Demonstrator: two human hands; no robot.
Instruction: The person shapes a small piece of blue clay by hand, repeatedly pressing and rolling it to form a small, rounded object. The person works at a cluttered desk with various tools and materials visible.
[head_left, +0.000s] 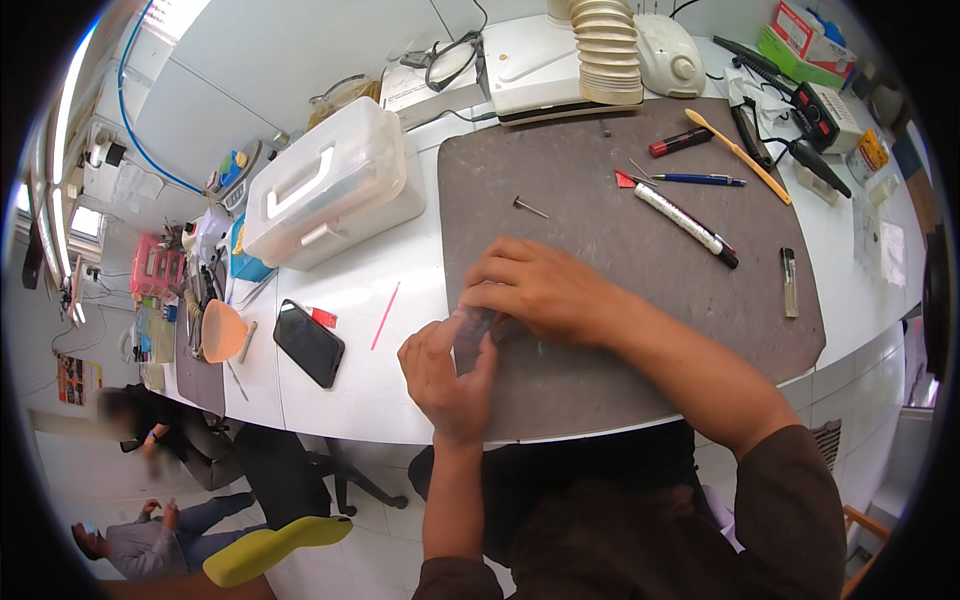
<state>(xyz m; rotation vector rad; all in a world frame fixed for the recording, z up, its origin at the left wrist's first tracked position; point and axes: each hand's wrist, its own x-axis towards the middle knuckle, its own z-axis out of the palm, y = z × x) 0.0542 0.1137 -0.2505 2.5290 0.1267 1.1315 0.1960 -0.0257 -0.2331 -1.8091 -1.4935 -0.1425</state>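
Observation:
Both hands meet at the left edge of the brown mat [640,260], close to the table's front. My left hand [445,380] has its fingers curled and its thumb raised, pinching at something small. My right hand [545,290] comes across from the right, its bent fingertips meeting the left fingers. What they grip looks small and partly see-through, but fingers and blur hide its kind. Beyond the hands, a small metal pin with a round head [530,207] lies on the mat. Left of them, a thin pink stick [385,316] rests on the white table.
A black phone [308,343] lies left of a clear lidded box [335,185]. On the mat's right are a white marker [685,225], a blue pen [700,180], a wooden-handled brush [740,155] and a lighter [790,283]. A ribbed hose [605,50] stands behind. Two people are at far left.

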